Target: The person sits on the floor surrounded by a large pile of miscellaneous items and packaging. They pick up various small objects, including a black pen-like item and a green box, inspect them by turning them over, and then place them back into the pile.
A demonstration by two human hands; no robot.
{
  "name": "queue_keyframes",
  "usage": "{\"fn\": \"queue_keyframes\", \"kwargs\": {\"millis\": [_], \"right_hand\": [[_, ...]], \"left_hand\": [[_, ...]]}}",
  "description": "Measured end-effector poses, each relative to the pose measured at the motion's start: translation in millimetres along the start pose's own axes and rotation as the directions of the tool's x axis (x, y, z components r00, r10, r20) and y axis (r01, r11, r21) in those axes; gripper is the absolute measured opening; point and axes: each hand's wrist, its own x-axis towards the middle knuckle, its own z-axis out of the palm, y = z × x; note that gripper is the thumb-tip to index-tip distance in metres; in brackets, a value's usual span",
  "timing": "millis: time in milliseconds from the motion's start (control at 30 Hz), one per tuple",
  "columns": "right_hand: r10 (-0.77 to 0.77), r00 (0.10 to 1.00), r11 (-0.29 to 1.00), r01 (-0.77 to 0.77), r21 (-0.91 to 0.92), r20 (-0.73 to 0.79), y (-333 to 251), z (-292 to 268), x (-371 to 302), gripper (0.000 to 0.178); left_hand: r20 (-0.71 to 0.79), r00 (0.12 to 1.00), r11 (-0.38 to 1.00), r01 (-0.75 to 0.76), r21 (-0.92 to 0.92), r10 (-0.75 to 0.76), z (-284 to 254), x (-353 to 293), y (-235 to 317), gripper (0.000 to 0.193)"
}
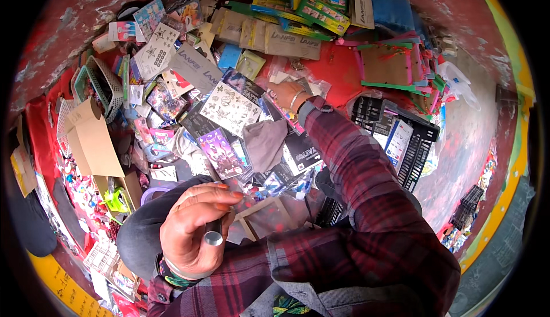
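Left hand (197, 231) of a person in plaid sleeves (355, 162) curls firmly round a dark rod (213, 237), its silvery end turned toward the camera, above the near left of the scene. The rod looks stiff and probably light, perhaps a touch slippery at that smooth end (its material is anyone's guess), so mid-shaft seems the surest hold. Farther off, near the middle, the right hand (288, 95) is stretched out over a slim bright strip (286, 115); its fingertips are obscured, so whether it grasps anything cannot be told. The strip appears thin and apt to bend, and a pinch at its near end would likely serve. Left of that hand, a white sheet (232, 111) of black drawings should be flimsy, easily creased, best lifted by an edge. Nearer lie a soft-looking grey cloth (264, 143), suited to a loose bunching hold, and, to its left, a purple packet (220, 154), probably slick, best pinched at a corner. At right sits a rigid-looking black crate (421, 159).
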Motion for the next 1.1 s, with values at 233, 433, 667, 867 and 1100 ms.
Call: {"fn": "queue_keyframes", "kwargs": {"millis": [233,433,667,867,1100], "right_hand": [[0.088,0.981,0.979,-0.053,-0.198,0.171,6.5,-16.4,-6.7,0.029],[0.19,0.966,0.981,-0.178,0.081,-0.176,32.8,20.8,27.3,0.026],[0.094,0.965,0.995,-0.086,0.043,-0.244,12.2,28.6,35.2,0.023],[0.053,0.98,0.998,-0.057,-0.016,-0.19,29.0,24.7,32.0,0.019],[0.081,0.965,0.99,-0.049,0.133,-0.25,58.5,47.7,31.1,0.019]], "left_hand": [[-0.001,1.0,1.0,0.01,0.019,-0.01,-1.0,-0.9,-1.0,0.011],[0.007,0.998,0.998,0.058,0.014,-0.059,4.1,5.3,-3.9,0.01],[0.007,0.991,0.989,0.136,0.052,-0.136,9.1,7.7,-6.1,0.013],[0.006,0.981,0.979,0.192,0.064,-0.193,14.4,11.6,-4.5,0.017],[0.023,0.973,0.971,0.227,0.075,-0.229,19.6,15.5,-6.9,0.018]]}}
